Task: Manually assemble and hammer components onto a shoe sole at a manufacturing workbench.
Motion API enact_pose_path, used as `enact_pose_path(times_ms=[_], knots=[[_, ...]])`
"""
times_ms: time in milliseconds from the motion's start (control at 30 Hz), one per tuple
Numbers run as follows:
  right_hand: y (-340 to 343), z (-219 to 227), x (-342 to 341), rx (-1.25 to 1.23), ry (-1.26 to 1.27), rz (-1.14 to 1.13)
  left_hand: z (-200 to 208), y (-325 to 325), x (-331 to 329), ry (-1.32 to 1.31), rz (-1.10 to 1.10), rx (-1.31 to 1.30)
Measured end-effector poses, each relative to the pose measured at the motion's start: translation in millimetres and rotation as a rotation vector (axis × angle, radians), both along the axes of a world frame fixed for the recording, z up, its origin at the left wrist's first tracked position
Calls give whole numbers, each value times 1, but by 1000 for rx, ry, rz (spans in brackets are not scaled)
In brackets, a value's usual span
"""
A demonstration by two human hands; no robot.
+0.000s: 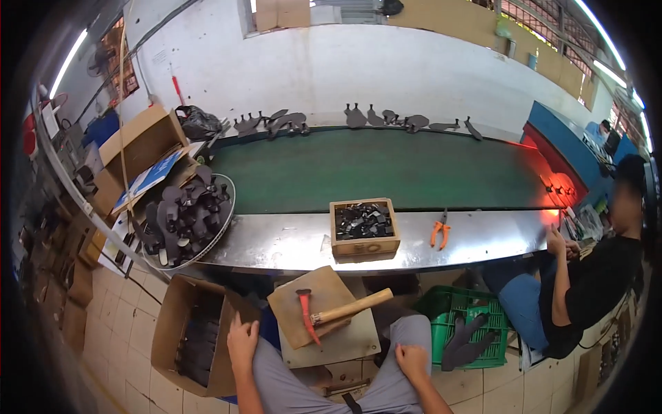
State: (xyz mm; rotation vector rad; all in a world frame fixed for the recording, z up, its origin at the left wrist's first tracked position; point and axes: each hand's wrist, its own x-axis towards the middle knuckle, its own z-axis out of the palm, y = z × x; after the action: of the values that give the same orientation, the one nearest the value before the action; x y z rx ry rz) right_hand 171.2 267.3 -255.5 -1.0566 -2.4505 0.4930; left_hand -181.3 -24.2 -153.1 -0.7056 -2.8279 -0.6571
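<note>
While the hammer (338, 314) lies unheld, dark pcs. (198, 341) stacked in the carton (165, 334) L of it look done; those in the basket (233, 200), farther L, presumably remain. L hand (243, 345), L of hammer: fingers slack, apparently empty; R hand (414, 360), opp. side: curled, contents can't tell.

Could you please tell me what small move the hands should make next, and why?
Perhaps the right hand should reach for the hammer: it lies across the board, its handle pointing toward that side, and the hand, resting on the leg, appears empty.
</note>
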Motion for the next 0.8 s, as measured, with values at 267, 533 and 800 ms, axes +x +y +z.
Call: enact_pose_path(times_ms=[267, 533, 800], knots=[[2, -13, -7, 41, -229, 37, 11, 19, -13, -431, -63, -473], [29, -59, -72, -169, 338, 183, -5, 58, -16, -439, -180, 688], [85, 40, -190, -817, 783, 378, -11, 146, -18, -653, -377, 1050]])
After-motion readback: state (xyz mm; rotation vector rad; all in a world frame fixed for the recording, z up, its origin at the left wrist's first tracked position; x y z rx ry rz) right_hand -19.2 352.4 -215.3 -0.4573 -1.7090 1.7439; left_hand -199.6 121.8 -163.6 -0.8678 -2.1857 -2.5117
